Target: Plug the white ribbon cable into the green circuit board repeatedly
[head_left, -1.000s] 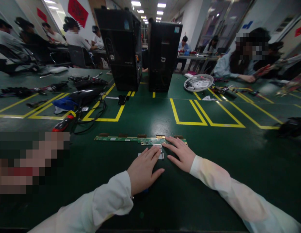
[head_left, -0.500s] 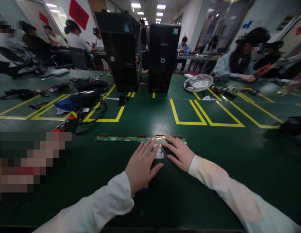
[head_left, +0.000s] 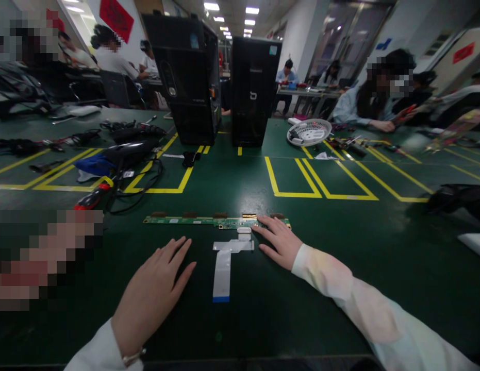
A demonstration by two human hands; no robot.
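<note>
A long, narrow green circuit board [head_left: 197, 221] lies crosswise on the green table. From its connector a white flat ribbon cable [head_left: 223, 268] with a blue end runs toward me, bent partway along. My right hand [head_left: 277, 239] rests with fingers spread over the board's right end, its fingertips touching the board and hiding part of it. To the left of the cable, my left hand [head_left: 154, 286] is held low above or on the table, fingers stretched out and nothing in them; I cannot tell whether it touches the surface.
Two black computer towers [head_left: 178, 82] stand at the back. A red-handled tool [head_left: 93, 197], black cables and a blue-and-black item [head_left: 108, 161] lie left. A white round basket [head_left: 309, 133] sits back right. Another person's blurred forearm reaches in from the left; several people sit beyond.
My left hand has moved left and toward me, off the board, uncovering the ribbon cable. My right hand stays on the board's right end. The view has shifted slightly.
</note>
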